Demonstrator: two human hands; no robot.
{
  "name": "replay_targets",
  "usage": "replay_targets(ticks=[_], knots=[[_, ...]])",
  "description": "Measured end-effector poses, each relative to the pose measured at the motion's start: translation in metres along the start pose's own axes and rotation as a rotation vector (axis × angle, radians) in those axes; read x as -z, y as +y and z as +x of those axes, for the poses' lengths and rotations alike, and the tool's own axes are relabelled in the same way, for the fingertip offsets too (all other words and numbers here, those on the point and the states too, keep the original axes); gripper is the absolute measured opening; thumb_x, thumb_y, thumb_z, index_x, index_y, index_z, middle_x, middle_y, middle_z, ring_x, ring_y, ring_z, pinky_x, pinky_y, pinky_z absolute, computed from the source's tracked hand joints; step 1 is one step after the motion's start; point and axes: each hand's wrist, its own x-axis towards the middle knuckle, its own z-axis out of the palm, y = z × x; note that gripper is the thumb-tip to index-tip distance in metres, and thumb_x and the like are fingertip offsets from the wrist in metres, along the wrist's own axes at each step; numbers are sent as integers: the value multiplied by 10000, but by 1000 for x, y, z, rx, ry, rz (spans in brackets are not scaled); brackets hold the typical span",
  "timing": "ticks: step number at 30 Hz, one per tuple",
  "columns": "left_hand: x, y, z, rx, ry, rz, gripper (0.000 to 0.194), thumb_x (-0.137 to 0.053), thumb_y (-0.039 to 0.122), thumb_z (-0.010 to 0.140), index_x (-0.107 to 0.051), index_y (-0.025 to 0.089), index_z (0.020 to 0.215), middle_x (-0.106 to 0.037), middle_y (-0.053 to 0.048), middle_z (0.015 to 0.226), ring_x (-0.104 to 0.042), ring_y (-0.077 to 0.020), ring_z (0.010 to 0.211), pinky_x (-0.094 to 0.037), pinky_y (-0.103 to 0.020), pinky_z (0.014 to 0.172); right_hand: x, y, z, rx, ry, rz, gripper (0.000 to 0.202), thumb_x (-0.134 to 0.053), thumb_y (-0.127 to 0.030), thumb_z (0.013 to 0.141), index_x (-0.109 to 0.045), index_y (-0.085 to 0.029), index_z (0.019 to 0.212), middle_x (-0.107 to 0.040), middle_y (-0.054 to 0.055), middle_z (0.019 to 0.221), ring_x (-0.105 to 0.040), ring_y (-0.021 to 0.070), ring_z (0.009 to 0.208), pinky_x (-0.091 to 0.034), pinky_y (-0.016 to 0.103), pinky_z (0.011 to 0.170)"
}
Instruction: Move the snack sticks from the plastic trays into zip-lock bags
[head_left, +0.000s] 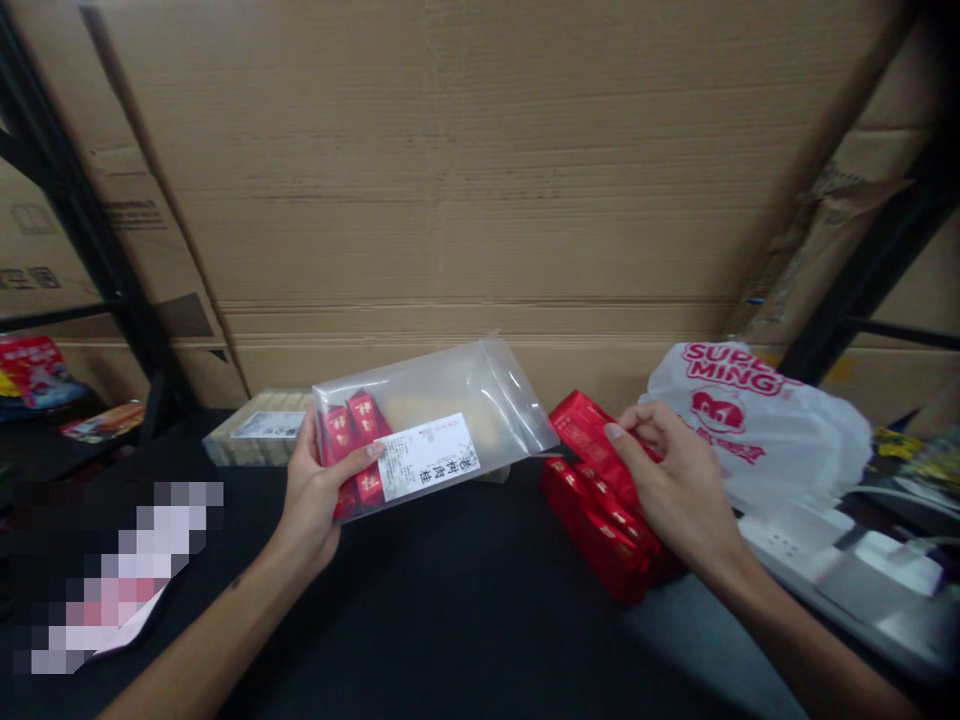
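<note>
My left hand (319, 490) grips the lower left end of a clear plastic bag (442, 385), thumb on top. Several red packets show through the film at that end, beside a white label (427, 457) with black characters; the rest of the bag looks flat. The bag's far end points right, tilted upward. On the right, my right hand (667, 460) pinches a red foil packet (585, 430) between thumb and fingers. Right below it lies a pile of similar red packets (600, 530) on the black surface. The lower part of the held packet is hidden behind the hand.
Behind the bag lies another labelled clear pack (259, 430). A white printed plastic bag (757, 425) stands at the right, near a white power strip (840, 560) with plugs and cables. Cardboard (480, 200) walls the back, with black shelf posts (112, 260) at both sides.
</note>
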Motion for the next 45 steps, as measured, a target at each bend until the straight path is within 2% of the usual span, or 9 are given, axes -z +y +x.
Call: replay_targets(ticks=[3,8,10,14,17,25,37,42,45], knots=[[-1,-1,-2,59,-22,-11,975,-891,49,582,-519,269,1455,-720,-115,1181,-762,-257,803,-658,-350,690,-2,3,2,-97,-6,329,203,-675,-425,915,-557,-281,996,-674,7,864,-631,213,716,-491,333,641],[-6,1,-8,94,-79,30,1020,-928,108,606,-458,241,1502,-716,-136,1201,-768,-289,860,-667,-391,740,-4,-12,-4,-308,-250,764,197,-728,-355,872,-617,-255,1001,-696,20,883,-650,187,709,-516,306,645],[-9,1,-10,109,-97,36,1041,-934,115,607,-440,241,1515,-715,-145,1214,-771,-291,859,-665,-395,746,-3,-21,-7,-373,-392,858,203,-650,-420,931,-639,-231,1005,-723,53,928,-674,196,748,-536,329,705],[-11,-1,-12,149,-110,30,1088,-940,114,594,-418,252,1539,-724,-138,1178,-771,-294,844,-663,-397,738,0,-32,-10,-493,-667,951,539,-381,-653,1004,-636,-217,1192,-748,135,1136,-727,294,1010,-553,467,899],[-10,-4,-14,167,-128,42,1107,-940,135,613,-384,270,1560,-715,-142,1191,-766,-286,838,-662,-403,737,1,-35,-10,-523,-788,1028,721,-238,-743,985,-615,-228,1321,-700,150,1310,-658,324,1232,-510,507,1017],[-16,-7,-22,214,-205,34,1096,-953,172,606,-388,286,1539,-714,-147,1215,-764,-322,911,-660,-417,758,-2,-53,-15,-443,-895,1141,979,-125,-895,863,-519,-234,1467,-488,120,1583,-403,317,1492,-399,484,1151],[-15,-11,-26,217,-317,-2,1038,-944,173,613,-425,284,1506,-713,-158,1263,-732,-395,1064,-663,-425,764,-15,-53,-27,-416,-1123,1338,1173,-214,-1002,758,-526,-133,1481,-443,191,1602,-316,339,1537,-194,473,1265],[-14,-13,-25,231,-320,-3,997,-944,161,605,-455,247,1468,-710,-173,1261,-747,-386,1017,-668,-430,750,-16,-49,-28,-434,-1145,1347,1145,-402,-985,717,-468,-168,1516,-332,154,1678,-257,347,1563,-246,481,1248],[-14,-13,-26,236,-332,-23,950,-943,155,611,-478,234,1436,-717,-171,1239,-757,-371,981,-670,-439,757,-14,-49,-28,-436,-1086,1323,1065,-476,-928,725,-486,-190,1493,-420,163,1630,-360,372,1514,-315,525,1209]])
